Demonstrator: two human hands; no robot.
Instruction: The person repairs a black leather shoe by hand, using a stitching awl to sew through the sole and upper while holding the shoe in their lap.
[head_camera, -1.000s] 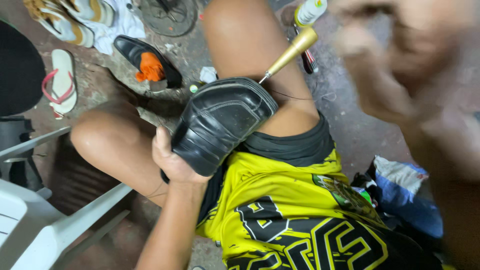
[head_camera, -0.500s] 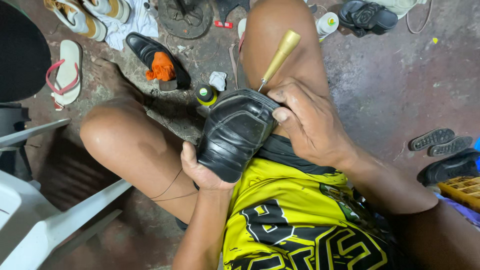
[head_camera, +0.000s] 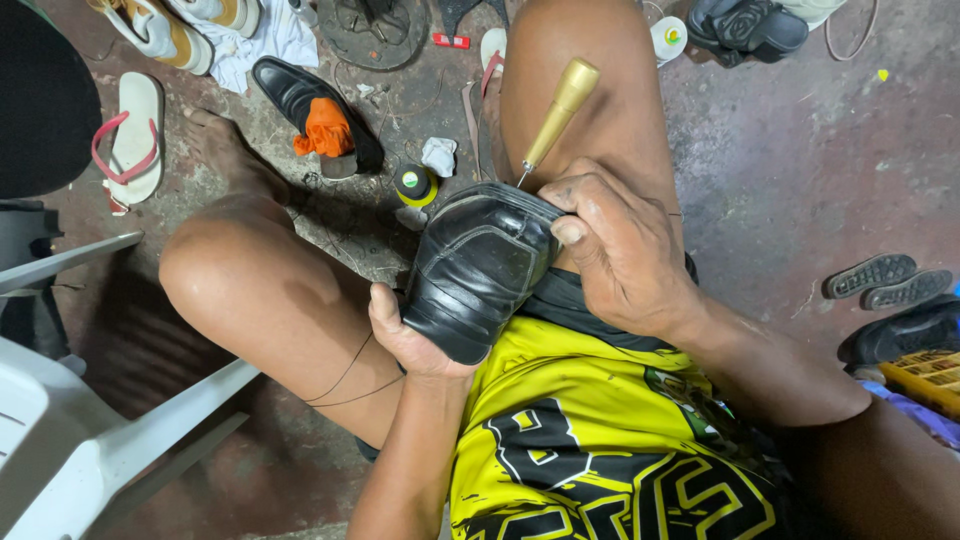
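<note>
A black leather shoe (head_camera: 478, 268) rests on my lap between my knees. My left hand (head_camera: 408, 335) cups it from below at the near end. My right hand (head_camera: 618, 248) grips the shoe's far edge, thumb pressed on the rim. An awl with a yellow wooden handle (head_camera: 558, 108) sticks up from that edge beside my right fingers; its metal tip is stuck in at the rim. A thin dark thread (head_camera: 345, 380) hangs from the shoe across my left thigh.
On the floor beyond my knees lie a black shoe with an orange cloth (head_camera: 318, 122), a small yellow-rimmed spool (head_camera: 414, 184), a pink-strapped flip-flop (head_camera: 132, 135), sneakers (head_camera: 160, 28) and soles (head_camera: 880, 280). A white plastic chair (head_camera: 90, 440) stands at left.
My right hand came down from the blurred upper right onto the shoe's far edge and now grips it by the awl. The view has shifted slightly; the shoe stays in my left hand.
</note>
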